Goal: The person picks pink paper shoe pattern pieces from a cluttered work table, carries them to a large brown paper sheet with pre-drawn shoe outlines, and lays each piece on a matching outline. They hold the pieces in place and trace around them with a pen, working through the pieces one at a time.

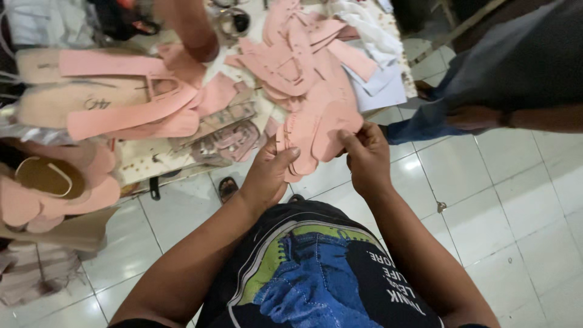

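Note:
Both my hands hold a small stack of pink cut shoe-upper pieces (319, 130) just off the near edge of the work table (143, 161). My left hand (270, 173) pinches the stack's left side with thumb on top. My right hand (367, 155) grips its right edge with the fingertips. The pieces are flat, curved, and fanned slightly. More pink cut pieces (291, 54) lie heaped on the table behind the stack.
Long pink straps and tan insole shapes (115, 103) lie at the left. White fabric pieces (376, 79) sit at the table's right corner. Another person's arm (191, 27) reaches over the far side. A second person in jeans (498, 91) stands on the right on white floor tiles.

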Available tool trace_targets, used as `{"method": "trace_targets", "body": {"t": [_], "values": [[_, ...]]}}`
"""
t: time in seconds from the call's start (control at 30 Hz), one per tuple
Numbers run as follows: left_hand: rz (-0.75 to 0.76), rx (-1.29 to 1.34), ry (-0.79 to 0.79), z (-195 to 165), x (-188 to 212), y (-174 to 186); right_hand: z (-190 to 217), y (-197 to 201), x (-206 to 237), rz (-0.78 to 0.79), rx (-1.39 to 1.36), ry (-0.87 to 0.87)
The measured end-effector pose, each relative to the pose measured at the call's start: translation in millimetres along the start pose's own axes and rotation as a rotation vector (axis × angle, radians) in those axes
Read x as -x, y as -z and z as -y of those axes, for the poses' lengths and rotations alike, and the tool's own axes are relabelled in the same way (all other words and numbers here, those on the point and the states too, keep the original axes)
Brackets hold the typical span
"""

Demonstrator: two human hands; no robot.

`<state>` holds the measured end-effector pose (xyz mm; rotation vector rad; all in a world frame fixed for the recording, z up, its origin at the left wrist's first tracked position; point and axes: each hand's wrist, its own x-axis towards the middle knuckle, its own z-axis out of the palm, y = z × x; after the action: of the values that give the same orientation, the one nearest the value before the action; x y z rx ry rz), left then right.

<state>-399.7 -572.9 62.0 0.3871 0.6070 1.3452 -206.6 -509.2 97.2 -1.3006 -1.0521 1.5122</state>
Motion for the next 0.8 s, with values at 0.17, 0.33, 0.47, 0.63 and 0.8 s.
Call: {"method": "trace_targets", "body": {"t": [0.17,0.33,0.47,0.63,0.8], "values": [[-0.028,-0.025,0.016,3.3,-32.3,-36.0,8.6,35.1,-7.9,0.077,-0.089,-0.038],[-0.075,-0.244,0.111,1.5,-78.6,-44.4,-0.9,43.1,-40.3,0.083,-0.075,-0.095],[0.02,0.071,0.143,-6.0,-123.6,-36.0,9.4,54.9,-77.8,0.027,-0.348,-0.058],[0.088,-0.005,0.148,-19.3,-171.5,-35.6,25.5,53.8,-106.5,-0.003,-0.399,-0.045],[0.11,-0.083,0.164,-22.9,-202.7,-53.1,32.0,51.2,-124.1,0.043,-0.411,-0.083]]}}
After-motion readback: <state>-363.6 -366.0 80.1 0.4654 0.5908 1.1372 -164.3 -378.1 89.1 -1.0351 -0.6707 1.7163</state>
